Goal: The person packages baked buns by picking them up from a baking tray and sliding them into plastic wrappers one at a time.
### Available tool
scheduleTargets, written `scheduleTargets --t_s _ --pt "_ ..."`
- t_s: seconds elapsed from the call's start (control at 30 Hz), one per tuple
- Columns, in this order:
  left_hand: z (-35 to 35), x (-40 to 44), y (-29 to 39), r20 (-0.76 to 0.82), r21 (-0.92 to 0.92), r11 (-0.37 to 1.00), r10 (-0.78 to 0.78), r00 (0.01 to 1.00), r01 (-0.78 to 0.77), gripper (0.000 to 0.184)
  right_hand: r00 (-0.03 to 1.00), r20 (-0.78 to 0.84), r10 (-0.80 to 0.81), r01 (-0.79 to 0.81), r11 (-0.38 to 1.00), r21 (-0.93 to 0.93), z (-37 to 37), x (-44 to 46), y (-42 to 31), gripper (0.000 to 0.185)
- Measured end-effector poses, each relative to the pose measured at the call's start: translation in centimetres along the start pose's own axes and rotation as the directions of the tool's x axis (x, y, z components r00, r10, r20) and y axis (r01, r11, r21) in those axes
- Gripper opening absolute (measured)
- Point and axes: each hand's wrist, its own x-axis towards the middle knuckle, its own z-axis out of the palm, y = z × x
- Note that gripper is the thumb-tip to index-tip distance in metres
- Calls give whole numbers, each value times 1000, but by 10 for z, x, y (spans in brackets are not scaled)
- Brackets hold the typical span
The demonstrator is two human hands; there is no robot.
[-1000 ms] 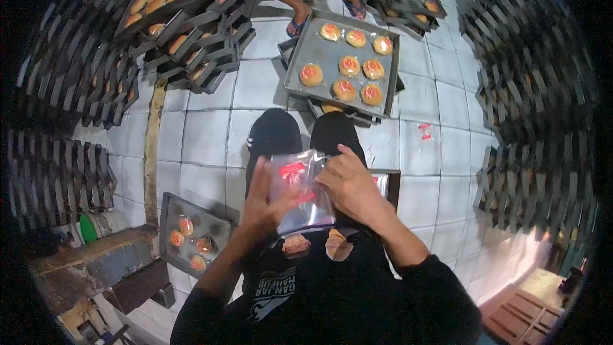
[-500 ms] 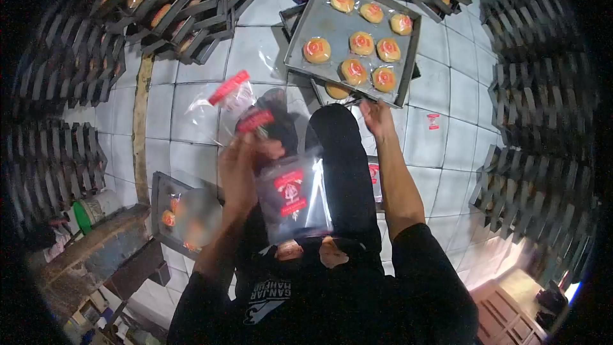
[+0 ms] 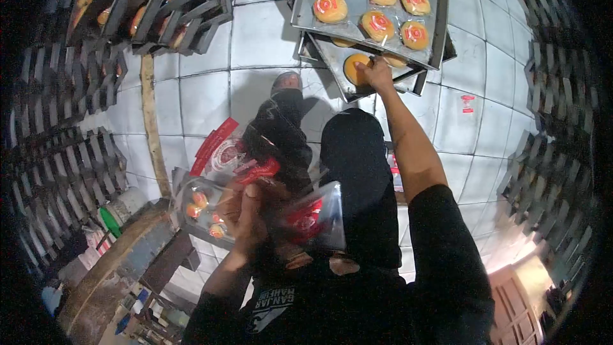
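Note:
My left hand (image 3: 246, 211), slightly blurred, is closed on a clear plastic bag with red print (image 3: 223, 153) above my left leg. Another clear bag with a red label (image 3: 325, 217) lies over my lap, close to that hand. My right hand (image 3: 378, 75) reaches forward past my knee, its fingers closed at the right edge of a round golden bun (image 3: 355, 70). This bun sits in a lower metal tray (image 3: 329, 67), partly covered by the tray above. Several wrapped buns with red print (image 3: 378, 24) rest in the upper tray (image 3: 351, 30).
At the left, a small tray (image 3: 211, 236) holds more wrapped buns. Stacks of dark metal trays (image 3: 70, 83) line both sides. A red-and-clear label piece (image 3: 468, 103) lies on the white tiled floor (image 3: 204, 108). A wooden bench (image 3: 118, 243) stands at the lower left.
My right hand has moved forward from beside the tray stack onto the bun in the lower tray. My left hand, with the bag, has come down and nearer my body. The view has shifted.

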Motion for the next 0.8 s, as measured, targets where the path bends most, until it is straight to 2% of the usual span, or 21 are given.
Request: scheduleTargets --t_s 0.03,0.13,0.17,0.2,0.27,0.3,0.33,0.37,0.4,0.47,0.53,0.57,0.6,0.63,0.67,0.7,0.73,0.77,0.8 --pt "2 -1 5 6 23 1000 -1 1000 0 32 995 -53 84 -86 996 -38 5 2 -9 69" --pt "15 -1 15 -76 -14 999 -44 996 43 26 987 114 114 -76 952 -297 -9 -19 -56 75" --pt "8 1 6 -13 33 998 60 998 -60 28 994 28 -106 109 981 -159 21 -18 -28 76" --pt "13 4 9 -30 -2 999 49 998 -49 28 944 -85 -318 315 948 -46 51 -11 2 78" --pt "23 5 18 -70 -82 996 25 997 -31 29 987 136 -84 76 995 62 17 -36 -25 69" --pt "17 7 17 -28 -133 990 -46 999 42 29 988 140 -65 34 976 217 0 -45 -33 62" --pt "17 7 23 -62 -55 998 -32 998 29 32 987 149 -51 -7 932 363 -19 -52 -40 56" --pt "14 5 26 -50 -124 989 -82 995 75 30 966 247 -81 -99 764 638 -47 -66 -56 54" --pt "11 6 25 -26 -195 973 -133 991 126 29 931 335 -144 -216 522 825 -86 -91 -83 53" --pt "-13 24 -8 107 67 978 189 976 -197 28 904 320 -283 -286 156 946 -159 -162 -145 56" --pt "-8 24 -5 107 -58 979 203 973 -197 27 876 291 -384 -278 91 956 -195 -217 -171 64" --pt "2 24 15 68 -309 951 57 996 -34 26 886 244 -395 -167 220 961 -208 -253 -190 63" --pt "7 24 30 72 -538 834 -94 993 118 25 888 200 -414 -55 336 940 -215 -289 -205 61" --pt "2 36 16 163 -594 786 -89 983 170 28 881 136 -452 130 509 851 -217 -325 -216 59" --pt "3 39 17 172 -578 785 -151 974 223 30 861 82 -502 307 641 704 -212 -353 -223 56" --pt "14 41 20 182 -560 779 -216 959 282 31 684 -91 -723 662 564 494 -204 -366 -227 56" --pt "23 38 22 197 -538 769 -283 939 345 33 412 -181 -893 903 375 209 -195 -374 -226 56" --pt "33 29 24 236 -560 758 -240 942 333 34 374 -174 -911 926 376 22 -189 -377 -220 55" --pt "41 19 27 274 -580 746 -198 941 326 35 399 -240 -885 906 420 -42 -183 -373 -215 54"
